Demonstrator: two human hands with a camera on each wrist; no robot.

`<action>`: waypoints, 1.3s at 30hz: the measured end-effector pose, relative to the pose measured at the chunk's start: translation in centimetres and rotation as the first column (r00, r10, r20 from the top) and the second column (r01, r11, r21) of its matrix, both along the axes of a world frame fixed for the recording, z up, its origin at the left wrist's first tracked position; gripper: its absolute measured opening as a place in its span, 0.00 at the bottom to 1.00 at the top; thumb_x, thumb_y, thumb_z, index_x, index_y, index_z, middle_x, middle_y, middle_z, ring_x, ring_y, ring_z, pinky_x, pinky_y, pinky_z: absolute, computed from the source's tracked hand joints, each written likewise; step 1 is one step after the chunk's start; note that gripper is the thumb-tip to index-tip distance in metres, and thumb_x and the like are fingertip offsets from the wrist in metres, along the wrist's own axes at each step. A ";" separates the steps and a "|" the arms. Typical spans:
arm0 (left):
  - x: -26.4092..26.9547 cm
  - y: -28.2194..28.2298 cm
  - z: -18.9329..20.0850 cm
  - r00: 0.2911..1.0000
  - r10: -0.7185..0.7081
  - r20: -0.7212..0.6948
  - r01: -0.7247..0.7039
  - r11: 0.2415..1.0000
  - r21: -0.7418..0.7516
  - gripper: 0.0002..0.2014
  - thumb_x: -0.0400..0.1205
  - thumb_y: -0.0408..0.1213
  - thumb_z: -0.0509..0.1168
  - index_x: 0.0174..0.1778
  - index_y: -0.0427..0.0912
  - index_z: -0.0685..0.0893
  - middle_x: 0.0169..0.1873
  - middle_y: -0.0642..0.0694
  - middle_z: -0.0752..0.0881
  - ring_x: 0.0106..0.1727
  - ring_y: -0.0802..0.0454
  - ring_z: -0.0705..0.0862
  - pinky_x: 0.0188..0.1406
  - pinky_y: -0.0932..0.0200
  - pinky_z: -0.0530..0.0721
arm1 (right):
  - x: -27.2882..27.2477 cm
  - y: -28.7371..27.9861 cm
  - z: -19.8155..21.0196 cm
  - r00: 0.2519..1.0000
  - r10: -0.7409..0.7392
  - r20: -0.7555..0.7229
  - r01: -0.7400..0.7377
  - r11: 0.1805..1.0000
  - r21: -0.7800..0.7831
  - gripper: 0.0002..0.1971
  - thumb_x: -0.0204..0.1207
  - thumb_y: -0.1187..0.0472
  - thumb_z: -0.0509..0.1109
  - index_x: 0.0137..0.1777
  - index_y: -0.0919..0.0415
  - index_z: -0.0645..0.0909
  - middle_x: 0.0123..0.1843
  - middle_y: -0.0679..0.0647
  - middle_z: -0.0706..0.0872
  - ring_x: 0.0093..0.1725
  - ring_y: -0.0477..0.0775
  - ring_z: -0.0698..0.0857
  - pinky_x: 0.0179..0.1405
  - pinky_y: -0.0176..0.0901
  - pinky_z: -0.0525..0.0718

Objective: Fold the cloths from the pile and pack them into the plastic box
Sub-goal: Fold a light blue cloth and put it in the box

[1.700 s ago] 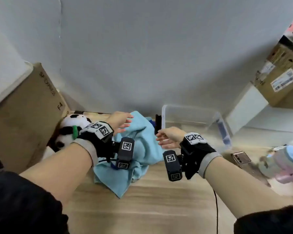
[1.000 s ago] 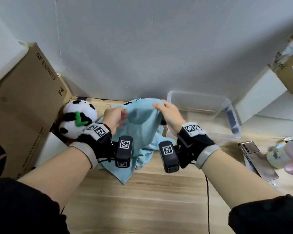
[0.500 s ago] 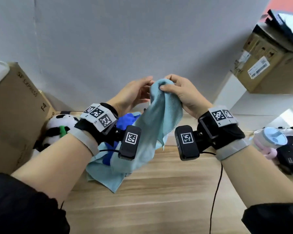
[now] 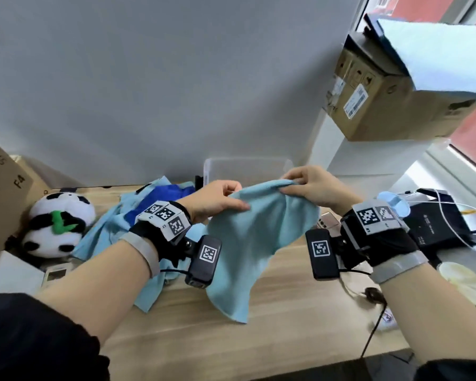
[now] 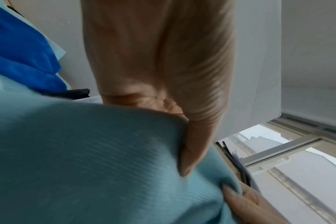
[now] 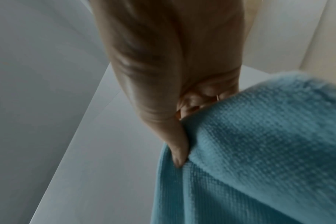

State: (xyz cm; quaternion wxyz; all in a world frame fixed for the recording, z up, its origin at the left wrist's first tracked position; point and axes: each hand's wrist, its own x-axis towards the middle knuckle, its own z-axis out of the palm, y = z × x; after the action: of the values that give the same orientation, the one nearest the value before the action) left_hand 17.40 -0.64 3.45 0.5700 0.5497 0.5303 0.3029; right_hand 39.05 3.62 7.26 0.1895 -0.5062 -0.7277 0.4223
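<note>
A light blue cloth (image 4: 248, 243) hangs in the air above the wooden table, its lowest corner near the tabletop. My left hand (image 4: 217, 199) pinches its top edge on the left, thumb over the fabric (image 5: 105, 166). My right hand (image 4: 311, 188) pinches the same edge at the right corner, seen close in the right wrist view (image 6: 259, 151). The pile (image 4: 138, 215) of light blue and dark blue cloths lies behind my left wrist. The clear plastic box (image 4: 248, 169) stands against the wall behind the held cloth, mostly hidden by it.
A panda plush (image 4: 58, 224) sits at the left beside a cardboard box (image 4: 0, 188). A phone (image 4: 327, 222) lies behind my right wrist. A black device with cables (image 4: 437, 218) is at the right. A cardboard box (image 4: 382, 100) rests on a white ledge.
Both hands lifted one light blue cloth off the pile, then drew apart along its top edge, spreading it wider. The hands have also come lower than half a second ago.
</note>
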 end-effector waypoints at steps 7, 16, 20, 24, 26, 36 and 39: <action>1.9 -2.2 -3.6 0.993 -0.080 -0.085 0.062 0.979 -0.194 0.12 0.74 0.33 0.73 0.52 0.42 0.86 0.43 0.46 0.90 0.39 0.52 0.88 0.38 0.62 0.88 | 4.6 -0.1 -1.6 0.952 -0.248 -0.179 0.254 0.967 0.011 0.07 0.75 0.63 0.72 0.38 0.50 0.87 0.37 0.48 0.86 0.40 0.44 0.82 0.50 0.39 0.79; 0.0 -2.8 -6.1 0.896 0.371 0.244 -0.294 0.908 -0.299 0.02 0.79 0.33 0.67 0.44 0.41 0.84 0.33 0.48 0.90 0.33 0.56 0.88 0.35 0.64 0.87 | 9.7 0.3 -3.5 0.905 -0.356 0.232 0.330 0.933 0.144 0.04 0.68 0.66 0.76 0.41 0.60 0.84 0.28 0.48 0.78 0.30 0.46 0.75 0.28 0.35 0.70; -0.7 -2.1 -5.3 0.824 0.457 0.335 -0.397 0.887 -0.235 0.04 0.80 0.35 0.65 0.47 0.42 0.84 0.36 0.50 0.91 0.39 0.57 0.88 0.38 0.64 0.87 | 10.9 0.9 -4.0 0.881 -0.370 0.296 0.359 0.929 0.092 0.03 0.68 0.68 0.74 0.37 0.60 0.85 0.29 0.51 0.81 0.30 0.47 0.76 0.26 0.39 0.73; -1.4 -0.2 -4.2 0.731 0.544 0.413 -0.529 0.833 -0.161 0.06 0.81 0.36 0.65 0.50 0.40 0.85 0.43 0.47 0.90 0.45 0.52 0.87 0.46 0.61 0.87 | 10.9 1.9 -4.0 0.843 -0.506 0.182 0.459 0.853 0.246 0.10 0.68 0.60 0.76 0.28 0.58 0.80 0.27 0.54 0.76 0.32 0.52 0.74 0.31 0.43 0.69; -2.0 0.7 -3.3 0.649 0.566 0.508 -0.580 0.801 -0.152 0.04 0.82 0.35 0.64 0.47 0.40 0.84 0.45 0.43 0.90 0.47 0.50 0.88 0.50 0.57 0.87 | 10.5 2.3 -3.8 0.852 -0.522 -0.050 0.518 0.825 0.225 0.13 0.69 0.59 0.76 0.27 0.54 0.76 0.25 0.50 0.73 0.27 0.45 0.73 0.28 0.38 0.69; -2.3 0.0 -3.5 0.720 0.571 0.394 -0.583 0.806 -0.103 0.08 0.85 0.35 0.58 0.42 0.46 0.80 0.33 0.52 0.89 0.35 0.58 0.86 0.35 0.63 0.86 | 11.2 1.2 -6.9 0.744 -0.350 -0.570 0.316 0.935 -0.161 0.24 0.49 0.37 0.80 0.41 0.51 0.83 0.36 0.47 0.85 0.39 0.47 0.81 0.35 0.41 0.78; -2.1 -1.7 -7.2 0.788 0.571 0.228 -0.528 0.819 -0.225 0.07 0.85 0.35 0.58 0.50 0.41 0.82 0.45 0.44 0.87 0.44 0.53 0.86 0.45 0.58 0.86 | 12.2 0.0 -10.8 0.781 -0.416 -0.465 0.275 0.899 -0.341 0.33 0.44 0.38 0.83 0.49 0.53 0.84 0.44 0.53 0.88 0.43 0.50 0.87 0.39 0.45 0.85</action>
State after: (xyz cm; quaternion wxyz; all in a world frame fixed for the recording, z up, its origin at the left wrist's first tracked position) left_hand 15.30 -2.39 -3.73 0.5664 0.2774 0.6006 0.4915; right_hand 51.25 3.63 -3.59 0.3899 -0.5162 -0.4808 0.5919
